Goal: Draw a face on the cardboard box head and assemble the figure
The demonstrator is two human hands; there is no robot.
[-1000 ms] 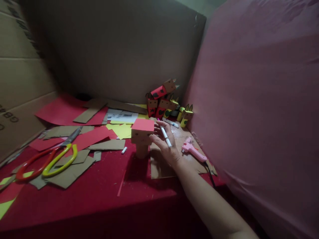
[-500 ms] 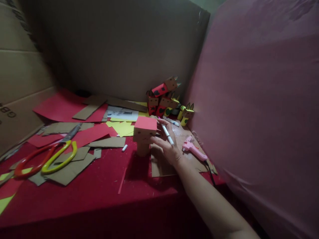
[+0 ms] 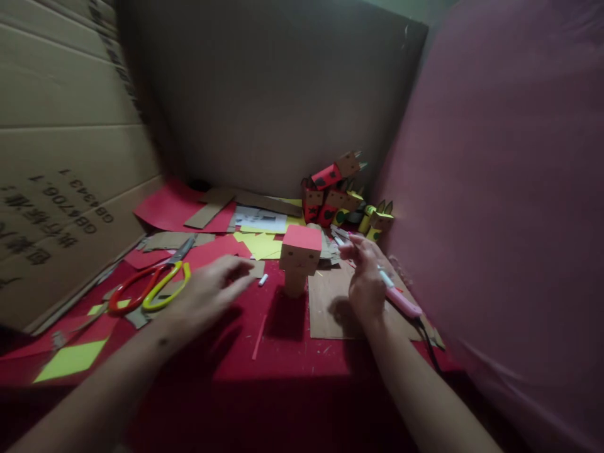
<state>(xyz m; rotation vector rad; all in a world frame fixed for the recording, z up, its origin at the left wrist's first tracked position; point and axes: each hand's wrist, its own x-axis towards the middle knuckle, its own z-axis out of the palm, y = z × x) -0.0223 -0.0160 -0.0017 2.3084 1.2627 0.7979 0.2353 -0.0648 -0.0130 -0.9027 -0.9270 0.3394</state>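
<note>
Standing upright on the red surface (image 3: 207, 396), a cardboard figure (image 3: 301, 253) with a red-topped box head sits between both hands, apart from each. The left hand (image 3: 213, 288) hovers with thumb and fingers apart, near a small white cap (image 3: 263, 280) and the scissors (image 3: 163, 282). The right hand (image 3: 368, 280) is closed around a white marker (image 3: 385, 277), partly hiding a pink glue gun (image 3: 404, 303).

Dim light; soft shadows; slight blur

Cardboard figure (image 3: 301, 258), upright; marker (image 3: 385, 277) in right grip (image 3: 367, 283)
</note>
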